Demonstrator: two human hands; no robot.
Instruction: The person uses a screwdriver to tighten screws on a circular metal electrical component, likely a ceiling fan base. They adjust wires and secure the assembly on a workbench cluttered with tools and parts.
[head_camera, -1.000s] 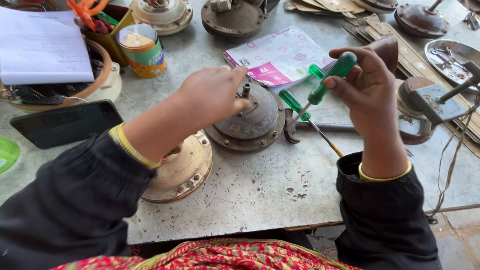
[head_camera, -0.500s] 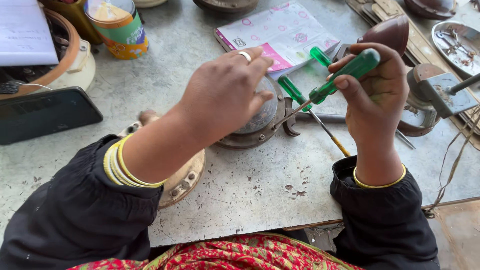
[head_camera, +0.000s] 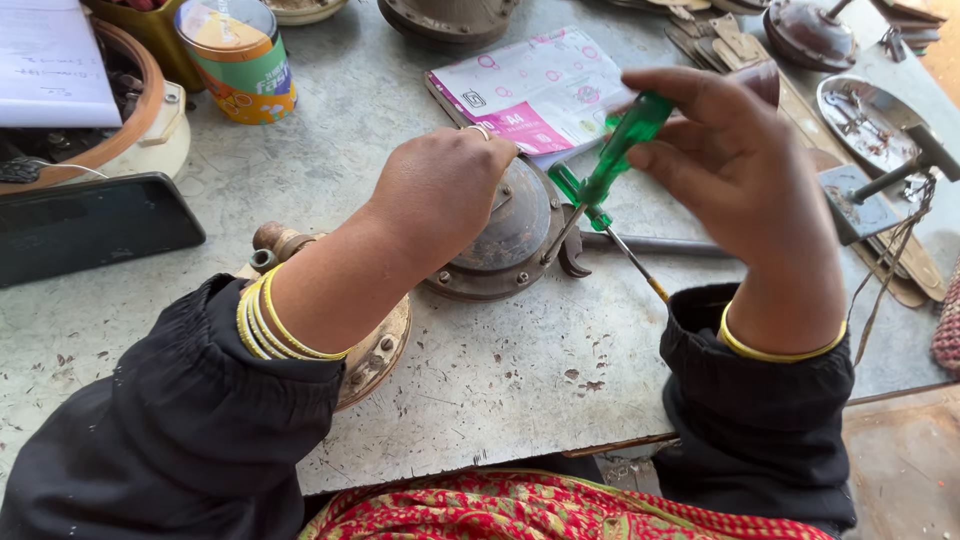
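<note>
Head view: a round rusty metal housing (head_camera: 505, 240) is seen flat on the tabletop (head_camera: 520, 370), near the middle. The left hand (head_camera: 440, 190) is laid over its top, fingers curled down onto it; whether anything is pinched cannot be told. A green-handled screwdriver (head_camera: 610, 165) is held in the right hand (head_camera: 740, 170), grip closed around the handle, tip angled down to the housing's right edge. The housing is judged heavy, stiff and gritty, not fragile; it is best held by its rim or pressed from above. The screwdriver is light, with a smooth plastic handle, best taken mid-handle. A second screwdriver (head_camera: 625, 245) lies beside the housing, and a pink-patterned packet (head_camera: 540, 90) behind it.
</note>
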